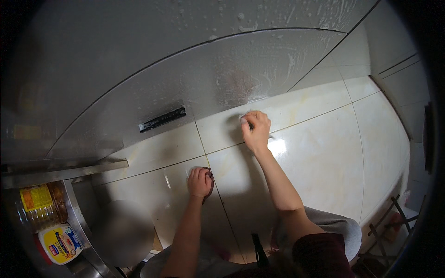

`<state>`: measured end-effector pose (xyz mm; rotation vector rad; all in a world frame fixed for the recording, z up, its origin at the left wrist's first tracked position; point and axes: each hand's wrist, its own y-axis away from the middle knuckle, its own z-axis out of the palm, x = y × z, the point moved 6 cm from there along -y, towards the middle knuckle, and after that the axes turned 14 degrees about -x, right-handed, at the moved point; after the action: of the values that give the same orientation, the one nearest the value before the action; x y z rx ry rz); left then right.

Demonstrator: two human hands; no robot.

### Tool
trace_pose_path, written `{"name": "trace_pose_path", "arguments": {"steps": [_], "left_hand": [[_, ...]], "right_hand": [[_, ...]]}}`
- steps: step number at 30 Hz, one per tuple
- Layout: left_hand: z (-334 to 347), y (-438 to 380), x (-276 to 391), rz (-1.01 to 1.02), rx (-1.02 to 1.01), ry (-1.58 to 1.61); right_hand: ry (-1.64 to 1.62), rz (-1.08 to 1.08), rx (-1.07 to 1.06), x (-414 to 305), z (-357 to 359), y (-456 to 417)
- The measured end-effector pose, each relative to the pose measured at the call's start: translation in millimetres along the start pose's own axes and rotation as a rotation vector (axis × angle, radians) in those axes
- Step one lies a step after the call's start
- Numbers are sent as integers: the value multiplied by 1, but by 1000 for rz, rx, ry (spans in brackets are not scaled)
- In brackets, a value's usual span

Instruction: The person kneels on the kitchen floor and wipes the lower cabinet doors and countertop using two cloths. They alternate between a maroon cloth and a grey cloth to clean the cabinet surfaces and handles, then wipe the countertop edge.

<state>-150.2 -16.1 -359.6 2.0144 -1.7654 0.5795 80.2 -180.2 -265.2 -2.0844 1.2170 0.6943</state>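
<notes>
My right hand point(256, 130) is curled just above the pale floor tiles point(320, 149), close to the foot of a glossy grey panel point(205, 76). Its fingers are closed on a small whitish thing point(241, 117), mostly hidden by them. White suds point(290, 62) streak the panel above. Lower and to the left, my left hand point(199, 182) bends around a dark reddish item point(210, 187), perhaps a cloth, near a tile joint. A black slotted strip point(162, 120) is set low in the panel.
At the left, a metal rack point(78, 212) holds a large clear bottle point(41, 205) and a yellow-labelled container point(61, 243) with a red lid. A dark crossed-bar frame point(384, 226) stands at lower right. A rounded shape point(121, 232) at lower left is too blurred to identify.
</notes>
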Motion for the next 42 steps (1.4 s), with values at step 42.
{"name": "trace_pose_path", "arguments": {"steps": [42], "left_hand": [[-3,4,-3,-29,40,-1]], "right_hand": [[-463,-29,-164,-72,44,-42]]}}
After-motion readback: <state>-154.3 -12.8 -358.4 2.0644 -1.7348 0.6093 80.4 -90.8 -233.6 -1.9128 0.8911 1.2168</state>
